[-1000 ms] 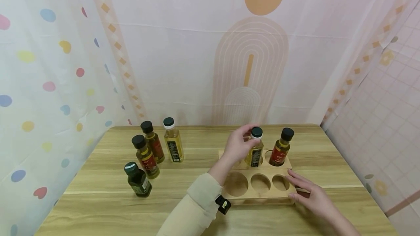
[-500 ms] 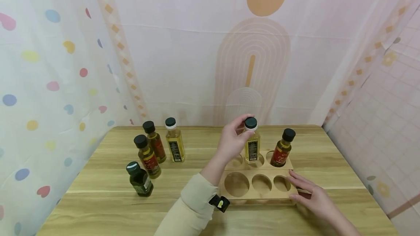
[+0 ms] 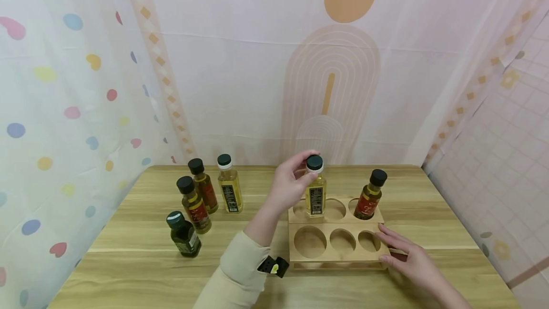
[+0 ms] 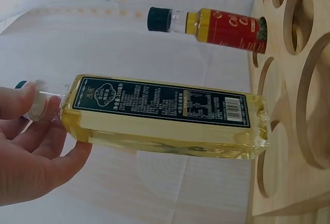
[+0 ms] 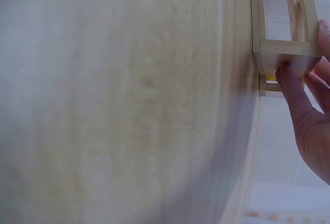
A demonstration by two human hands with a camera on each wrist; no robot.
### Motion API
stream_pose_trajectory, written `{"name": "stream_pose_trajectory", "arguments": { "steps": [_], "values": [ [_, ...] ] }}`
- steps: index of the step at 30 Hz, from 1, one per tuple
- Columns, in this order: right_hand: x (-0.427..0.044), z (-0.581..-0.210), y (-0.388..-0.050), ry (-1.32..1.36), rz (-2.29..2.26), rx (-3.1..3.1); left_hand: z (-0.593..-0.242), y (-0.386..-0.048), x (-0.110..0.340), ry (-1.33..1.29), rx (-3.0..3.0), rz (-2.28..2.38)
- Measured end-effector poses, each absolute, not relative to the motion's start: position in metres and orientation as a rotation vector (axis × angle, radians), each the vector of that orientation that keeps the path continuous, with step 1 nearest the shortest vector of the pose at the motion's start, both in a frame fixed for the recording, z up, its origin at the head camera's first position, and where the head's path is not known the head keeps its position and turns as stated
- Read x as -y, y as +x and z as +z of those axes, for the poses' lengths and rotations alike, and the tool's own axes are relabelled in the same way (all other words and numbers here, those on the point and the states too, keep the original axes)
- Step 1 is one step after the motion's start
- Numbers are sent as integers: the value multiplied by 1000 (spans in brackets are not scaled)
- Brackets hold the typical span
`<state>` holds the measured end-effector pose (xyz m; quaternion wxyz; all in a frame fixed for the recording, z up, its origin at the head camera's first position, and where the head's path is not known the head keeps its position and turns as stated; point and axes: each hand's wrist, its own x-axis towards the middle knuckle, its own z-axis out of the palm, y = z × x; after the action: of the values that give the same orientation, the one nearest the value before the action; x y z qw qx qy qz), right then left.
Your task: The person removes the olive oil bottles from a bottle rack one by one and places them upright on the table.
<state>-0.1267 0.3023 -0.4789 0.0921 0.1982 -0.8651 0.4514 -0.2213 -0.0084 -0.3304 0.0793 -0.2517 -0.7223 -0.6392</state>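
Observation:
My left hand [image 3: 286, 186] pinches a clear glass bottle of yellow oil [image 3: 316, 195] by its neck, below the dark green cap. The bottle hangs upright over the back-left hole of a two-tier wooden bottle rack [image 3: 339, 257]. In the left wrist view, its base is close to the rack; whether they touch I cannot tell. A red-labelled, black-capped oil bottle [image 3: 369, 198] stands in the back-right hole. My right hand [image 5: 309, 116] grips the rack's right end, thumb on the end panel and fingers over the edge; some fingertips are hidden.
At left on the wooden table [image 3: 141, 271] stand another clear oil bottle [image 3: 230, 190], two red-labelled oil bottles [image 3: 197, 211] and a short dark green bottle [image 3: 184, 236]. A patterned curtain [image 3: 240, 85] hangs behind the table.
My left hand has lifted the clear oil bottle out of the back-middle hole and carried it left over the back-left hole. My right hand has stayed on the rack.

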Motion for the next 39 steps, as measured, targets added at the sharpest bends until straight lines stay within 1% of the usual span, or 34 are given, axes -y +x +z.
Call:
{"name": "stream_pose_trajectory", "arguments": {
  "steps": [15,23,39],
  "values": [
    [-303,-477,-128,578,1317,2588,-326,-217,51,-760,2197,-1847],
    [-304,-477,-126,577,1323,2593,-326,-215,79,-682,2290,-1782],
    [-307,-476,-126,572,1302,2607,-345,-215,129,-565,2369,-1727]
  ]
}}
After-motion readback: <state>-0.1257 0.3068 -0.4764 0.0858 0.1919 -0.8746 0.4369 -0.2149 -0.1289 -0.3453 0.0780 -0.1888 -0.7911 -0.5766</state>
